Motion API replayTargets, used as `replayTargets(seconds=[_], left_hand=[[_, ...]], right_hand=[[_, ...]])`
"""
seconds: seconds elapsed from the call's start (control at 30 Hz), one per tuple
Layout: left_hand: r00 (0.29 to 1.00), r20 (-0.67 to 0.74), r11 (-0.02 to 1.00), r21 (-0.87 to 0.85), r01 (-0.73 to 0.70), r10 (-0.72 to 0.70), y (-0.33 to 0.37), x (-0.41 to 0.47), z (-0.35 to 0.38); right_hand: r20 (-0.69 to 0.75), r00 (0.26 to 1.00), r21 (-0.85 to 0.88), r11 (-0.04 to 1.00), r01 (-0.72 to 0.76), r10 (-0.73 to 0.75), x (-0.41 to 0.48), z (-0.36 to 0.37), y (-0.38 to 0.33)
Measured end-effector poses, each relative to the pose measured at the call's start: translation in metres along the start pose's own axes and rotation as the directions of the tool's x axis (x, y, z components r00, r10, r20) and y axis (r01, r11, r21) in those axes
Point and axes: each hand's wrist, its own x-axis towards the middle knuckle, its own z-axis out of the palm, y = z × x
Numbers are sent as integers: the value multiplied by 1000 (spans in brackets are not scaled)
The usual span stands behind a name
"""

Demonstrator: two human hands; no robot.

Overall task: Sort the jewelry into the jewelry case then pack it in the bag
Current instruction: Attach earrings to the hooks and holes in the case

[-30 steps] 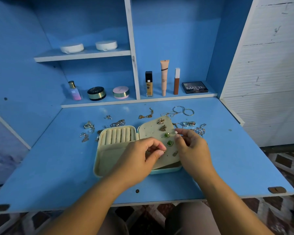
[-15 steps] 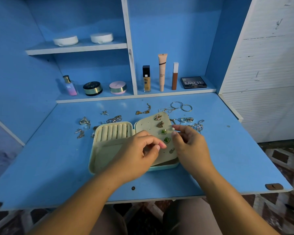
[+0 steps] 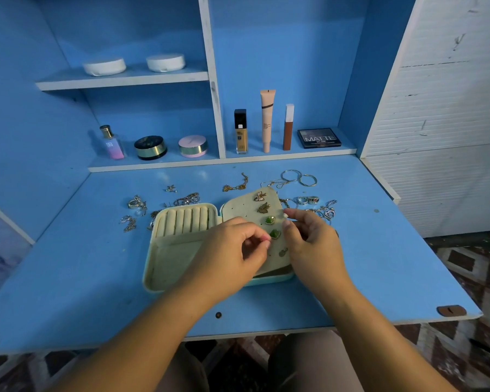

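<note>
Lying open on the blue desk (image 3: 379, 264), the jewelry case (image 3: 178, 258) is showing ring rolls (image 3: 186, 220) in its left half and, on its right, an earring panel (image 3: 238, 210) carrying two butterfly earrings (image 3: 260, 196) and two green earrings (image 3: 270, 220). The left hand (image 3: 227, 250) is pinching thumb to forefinger just beside the lower green one, while the right hand (image 3: 311, 244) is curling its fingers at the panel's right edge. Whether either is gripping anything is proving too small to tell.
</note>
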Motion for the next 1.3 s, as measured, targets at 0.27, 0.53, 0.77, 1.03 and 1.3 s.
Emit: replayTargets(seconds=[0.27, 0.53, 0.77, 1.03, 1.3], left_hand=[[1000, -13, 998, -59, 18, -19, -6, 0, -6], [999, 42, 997, -74, -28, 32, -12, 4, -7], [995, 79, 998, 5, -64, 63, -9, 5, -8], [964, 249, 980, -147, 137, -97, -9, -1, -17], [929, 357, 988, -75, 134, -99, -2, 3, -20]], right_hand=[[-10, 1000, 30, 999, -15, 15, -3, 1, -2], [-12, 1000, 38, 999, -7, 8, -6, 0, -3], [-15, 1000, 33, 999, -2, 2, -7, 0, -4], [-19, 1000, 56, 998, -24, 25, -7, 1, -4], [-18, 1000, 44, 999, -2, 3, -8, 1, -2]])
